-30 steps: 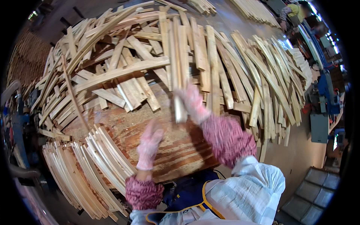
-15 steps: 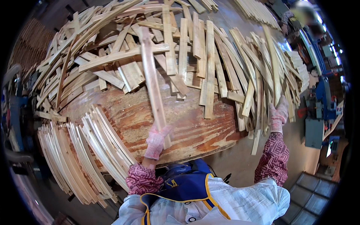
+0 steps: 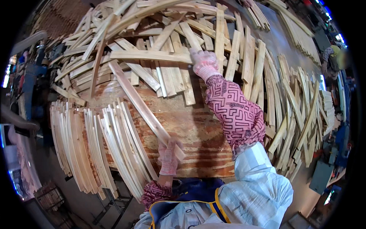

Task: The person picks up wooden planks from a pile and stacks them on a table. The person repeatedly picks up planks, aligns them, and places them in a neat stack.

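Observation:
My left hand [image 3: 169,152], in a pale pink knit glove, is closed round the near end of a long wooden slat [image 3: 139,105]. That slat slants away to the far left over the worktable [image 3: 190,126]. Across the table, my right hand [image 3: 205,63], gloved the same way, has its fingers curled on the near end of another wooden slat [image 3: 188,35] in the heap. A crosswise slat [image 3: 152,56] ends right beside those fingers. The fingertips are partly hidden, so their exact hold is hard to see.
Neatly lined-up slats [image 3: 126,141] stand along the table's left side. Loose slats [image 3: 301,110] lie heaped at the right, with more stacked slats [image 3: 299,36] farther back. Another person [image 3: 333,57] is at the far right. A grey hose [image 3: 28,42] curves in at the left.
My right hand has left the right-hand heap and reached over to the middle of the far pile. The slat in my left hand has tilted leftward, and the view has shifted.

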Demonstrator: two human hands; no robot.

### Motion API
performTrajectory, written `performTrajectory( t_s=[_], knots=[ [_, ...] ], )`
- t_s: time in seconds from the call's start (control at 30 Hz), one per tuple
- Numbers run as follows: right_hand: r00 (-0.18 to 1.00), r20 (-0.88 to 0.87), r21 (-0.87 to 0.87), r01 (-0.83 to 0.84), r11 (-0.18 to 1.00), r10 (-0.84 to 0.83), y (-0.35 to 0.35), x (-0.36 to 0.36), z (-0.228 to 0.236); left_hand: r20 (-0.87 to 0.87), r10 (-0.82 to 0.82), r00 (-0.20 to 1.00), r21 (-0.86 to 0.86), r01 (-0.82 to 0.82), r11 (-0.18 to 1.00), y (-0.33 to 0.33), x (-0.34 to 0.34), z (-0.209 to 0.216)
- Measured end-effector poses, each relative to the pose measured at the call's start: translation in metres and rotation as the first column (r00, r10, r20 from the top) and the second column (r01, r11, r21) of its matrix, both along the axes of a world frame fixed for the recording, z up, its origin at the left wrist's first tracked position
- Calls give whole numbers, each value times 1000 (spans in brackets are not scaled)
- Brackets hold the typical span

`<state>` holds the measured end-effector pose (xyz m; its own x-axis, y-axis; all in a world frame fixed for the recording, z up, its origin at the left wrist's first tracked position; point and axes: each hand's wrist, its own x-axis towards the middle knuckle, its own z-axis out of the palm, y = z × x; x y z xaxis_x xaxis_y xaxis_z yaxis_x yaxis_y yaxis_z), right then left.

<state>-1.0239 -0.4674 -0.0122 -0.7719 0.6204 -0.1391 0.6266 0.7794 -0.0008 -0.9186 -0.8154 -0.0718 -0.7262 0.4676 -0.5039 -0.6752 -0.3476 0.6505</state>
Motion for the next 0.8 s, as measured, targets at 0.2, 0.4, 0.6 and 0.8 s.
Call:
performTrajectory(
  t_s=[0.2,0.4,0.6,0.8],
  knots=[
    [890,-104,-601,-412,685,445,-135,84,12,-69,14,998,102,-7,995,43,-21,23],
    [812,-333,-100,475,874,-479,-20,81,-20,-168,-314,934,-120,297,947,30,6,59],
    [623,-672,-602,-145,785,-400,-121,137,0,-189,-477,859,-74,471,879,33,-8,26],
    [896,-292,103,377,921,-334,-27,144,7,108,-525,844,94,517,851,61,-14,40]
  ],
)
